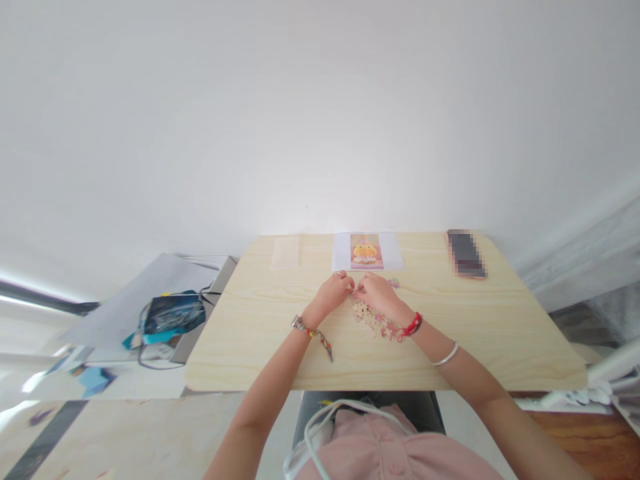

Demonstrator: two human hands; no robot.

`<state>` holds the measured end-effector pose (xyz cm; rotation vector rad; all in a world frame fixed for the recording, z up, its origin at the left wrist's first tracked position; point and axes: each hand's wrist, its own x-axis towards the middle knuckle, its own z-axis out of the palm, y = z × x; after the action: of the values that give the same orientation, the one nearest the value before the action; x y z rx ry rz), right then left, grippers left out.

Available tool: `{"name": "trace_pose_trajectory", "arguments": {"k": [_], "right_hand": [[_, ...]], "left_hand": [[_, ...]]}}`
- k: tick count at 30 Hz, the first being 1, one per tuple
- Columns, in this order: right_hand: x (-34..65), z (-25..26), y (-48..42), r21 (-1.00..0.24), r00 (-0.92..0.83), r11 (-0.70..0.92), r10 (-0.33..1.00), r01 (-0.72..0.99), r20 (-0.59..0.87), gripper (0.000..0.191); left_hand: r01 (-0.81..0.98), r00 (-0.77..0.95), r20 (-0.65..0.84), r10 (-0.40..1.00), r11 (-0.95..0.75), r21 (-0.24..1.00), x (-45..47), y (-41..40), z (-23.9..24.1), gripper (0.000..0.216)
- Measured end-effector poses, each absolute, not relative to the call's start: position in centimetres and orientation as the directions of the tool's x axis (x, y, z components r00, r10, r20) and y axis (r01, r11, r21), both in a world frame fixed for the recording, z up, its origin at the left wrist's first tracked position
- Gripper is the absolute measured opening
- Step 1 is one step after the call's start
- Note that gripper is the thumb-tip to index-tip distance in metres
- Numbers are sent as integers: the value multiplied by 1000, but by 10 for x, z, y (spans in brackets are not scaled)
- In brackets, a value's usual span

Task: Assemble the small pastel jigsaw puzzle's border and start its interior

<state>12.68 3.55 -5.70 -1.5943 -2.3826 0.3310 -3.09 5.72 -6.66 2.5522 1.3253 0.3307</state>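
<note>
My left hand (334, 292) and my right hand (377, 295) meet over the middle of a pale wooden table (260, 333), fingers pinched together on small pieces I cannot name. Under and beside my right hand lies a patch of joined pink and cream puzzle pieces (370, 317). A sheet with a yellow duck picture (367, 251) lies just beyond my hands. A beaded bracelet sits on my left wrist, a red cord and a silver bangle on my right arm.
A phone in a pink case (466, 254) lies at the table's far right. A small clear bag (285, 253) lies at the far left. A grey side surface to the left holds a blue pouch with cables (167, 315). A white wall stands behind.
</note>
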Motion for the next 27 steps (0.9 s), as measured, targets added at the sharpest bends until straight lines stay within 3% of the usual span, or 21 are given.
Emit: {"name": "trace_pose_trajectory", "arguments": {"k": [5,10,14,17,22,27], "right_hand": [[123,-56,32,-264,-356,378,926,887,129,15],[124,-47,27,-322,-343,410,907,854,245,13],[141,-41,25,-400,-376,484,869,778,320,13],[161,-40,26,-515,-396,510,860,689,323,19],[187,-42,28,-744,-276,339,937,576,214,22],[195,-44,26,-884,-161,127,985,449,60,29]], "left_hand": [[773,454,144,880,-469,427,-32,53,-67,11],[774,326,259,909,-414,479,-31,42,-55,11],[713,412,305,859,-512,478,-23,38,-43,21],[626,490,305,816,-574,528,-14,41,-38,12],[558,498,312,809,-574,599,6,45,-35,9],[582,502,374,780,-625,521,21,41,-33,11]]}}
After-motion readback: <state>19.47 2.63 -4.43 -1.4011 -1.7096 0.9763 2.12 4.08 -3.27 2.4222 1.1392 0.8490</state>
